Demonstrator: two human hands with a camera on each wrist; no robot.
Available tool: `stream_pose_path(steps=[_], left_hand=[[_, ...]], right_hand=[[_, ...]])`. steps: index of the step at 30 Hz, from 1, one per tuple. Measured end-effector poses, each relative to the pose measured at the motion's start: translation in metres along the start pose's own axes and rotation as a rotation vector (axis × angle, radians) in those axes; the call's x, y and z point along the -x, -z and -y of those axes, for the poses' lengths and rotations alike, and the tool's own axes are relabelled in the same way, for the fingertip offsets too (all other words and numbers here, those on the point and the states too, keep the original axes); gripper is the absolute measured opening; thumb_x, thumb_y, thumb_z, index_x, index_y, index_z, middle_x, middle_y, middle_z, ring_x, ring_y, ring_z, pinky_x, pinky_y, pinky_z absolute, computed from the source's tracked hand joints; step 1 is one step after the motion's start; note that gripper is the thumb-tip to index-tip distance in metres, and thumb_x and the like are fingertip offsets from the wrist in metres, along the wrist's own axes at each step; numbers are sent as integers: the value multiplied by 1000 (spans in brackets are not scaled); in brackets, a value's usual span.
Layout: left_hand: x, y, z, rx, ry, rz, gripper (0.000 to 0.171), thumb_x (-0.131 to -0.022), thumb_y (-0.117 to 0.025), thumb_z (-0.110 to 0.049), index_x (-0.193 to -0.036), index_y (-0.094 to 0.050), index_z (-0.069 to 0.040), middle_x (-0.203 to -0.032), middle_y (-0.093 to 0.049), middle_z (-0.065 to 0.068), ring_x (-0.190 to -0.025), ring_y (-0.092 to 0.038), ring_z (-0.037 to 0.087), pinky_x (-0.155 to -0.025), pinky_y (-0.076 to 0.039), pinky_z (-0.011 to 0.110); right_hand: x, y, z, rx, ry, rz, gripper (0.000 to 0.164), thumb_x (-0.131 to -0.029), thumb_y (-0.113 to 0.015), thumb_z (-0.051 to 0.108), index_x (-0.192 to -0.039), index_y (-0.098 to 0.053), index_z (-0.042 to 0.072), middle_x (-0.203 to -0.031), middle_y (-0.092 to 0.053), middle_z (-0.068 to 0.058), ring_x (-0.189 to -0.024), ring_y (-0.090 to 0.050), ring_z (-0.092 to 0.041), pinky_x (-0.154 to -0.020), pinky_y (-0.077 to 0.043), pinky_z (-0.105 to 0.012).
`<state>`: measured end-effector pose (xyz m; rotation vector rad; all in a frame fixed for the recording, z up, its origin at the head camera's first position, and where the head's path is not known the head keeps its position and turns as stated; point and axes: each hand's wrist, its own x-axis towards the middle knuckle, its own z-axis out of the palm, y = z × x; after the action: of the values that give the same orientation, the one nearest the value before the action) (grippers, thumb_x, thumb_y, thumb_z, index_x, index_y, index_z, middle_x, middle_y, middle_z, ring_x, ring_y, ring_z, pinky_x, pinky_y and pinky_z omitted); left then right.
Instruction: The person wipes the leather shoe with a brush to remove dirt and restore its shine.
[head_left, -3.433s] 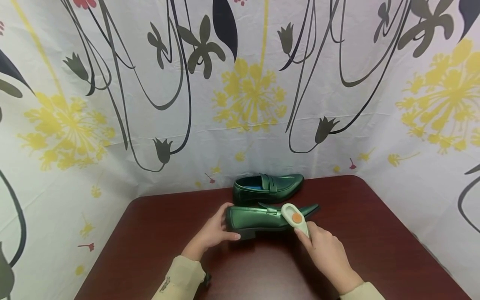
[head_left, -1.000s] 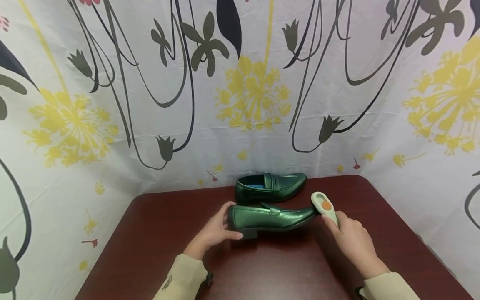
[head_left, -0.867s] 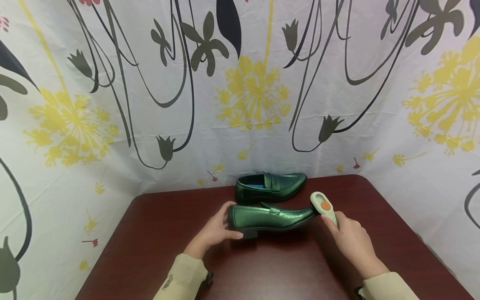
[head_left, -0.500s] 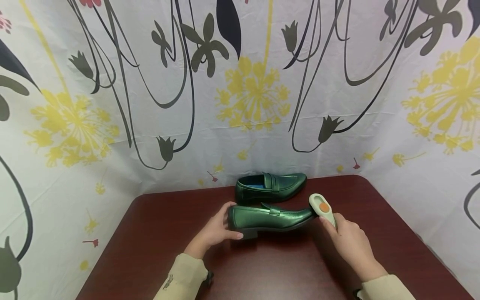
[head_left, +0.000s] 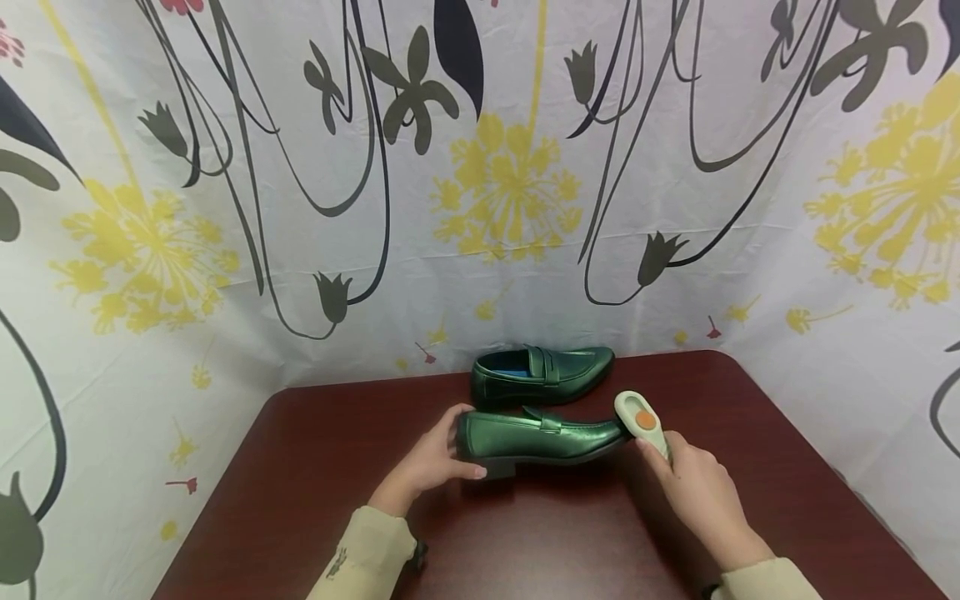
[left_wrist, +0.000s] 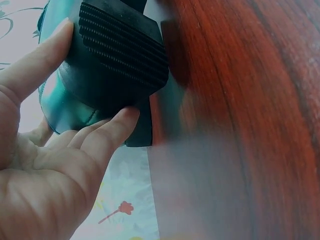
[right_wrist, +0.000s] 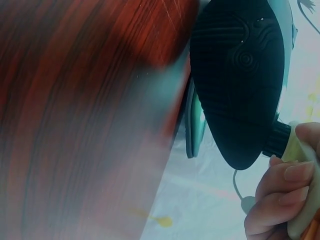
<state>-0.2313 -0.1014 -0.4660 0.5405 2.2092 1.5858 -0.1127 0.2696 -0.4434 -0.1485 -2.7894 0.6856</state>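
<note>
A shiny green loafer point(head_left: 517, 437), tilted with its sole partly toward the front, is gripped round the heel by my left hand point(head_left: 427, 462). In the left wrist view the thumb and fingers lie about the black ribbed heel block point(left_wrist: 122, 50). My right hand point(head_left: 701, 492) holds a pale green shoe brush point(head_left: 641, 423) with an orange oval on its back. Its short black bristles point(right_wrist: 276, 139) meet the upper edge of the toe, and the right wrist view shows the dark patterned sole point(right_wrist: 240, 85) just beside them.
Right behind stands a second green loafer point(head_left: 543, 375) with a blue insole, upright near the back edge. Both are over a dark red-brown wooden table point(head_left: 555, 542). A white cloth with printed flowers point(head_left: 480, 208) hangs close round the back and sides.
The brush has gone from the loafer's middle out to the toe tip, then slid slightly left and down over the last second. The left hand and both loafers stay put.
</note>
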Motion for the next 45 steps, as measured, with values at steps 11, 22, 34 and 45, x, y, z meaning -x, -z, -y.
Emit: stream_pose_path(steps=[11,22,34,45], left_hand=[[-3,3,-1,13,15,23,96,-79,-86,-7,-155,-27,-16,-150,-50,15,-130,-55,31,-105,-50,46],[-7,9,-1,27,34,47,98,-81,-85,-10,-157,-24,-15,-152,-48,15,-134,-53,33,-106,-49,48],[-8,10,1,35,47,46,99,-82,-85,-11,-158,-23,-16,-153,-46,15,-136,-51,33,-109,-47,49],[-8,9,4,56,39,60,93,-82,-83,-8,-152,-24,-22,-149,-49,15,-132,-53,32,-106,-50,45]], right_hand=[[0,-5,8,-6,18,-14,51,-104,-49,51,-109,-60,2,-71,-57,-3,-65,-55,-21,-55,-41,-39],[1,-13,22,-10,38,-53,45,-103,-54,48,-108,-61,4,-72,-58,-4,-64,-55,-23,-53,-41,-40],[0,-18,35,-17,34,-26,45,-102,-54,47,-109,-61,4,-73,-59,-4,-64,-54,-21,-53,-40,-37],[1,-27,41,-13,63,-79,36,-100,-61,41,-104,-61,5,-71,-60,-6,-60,-56,-23,-50,-39,-39]])
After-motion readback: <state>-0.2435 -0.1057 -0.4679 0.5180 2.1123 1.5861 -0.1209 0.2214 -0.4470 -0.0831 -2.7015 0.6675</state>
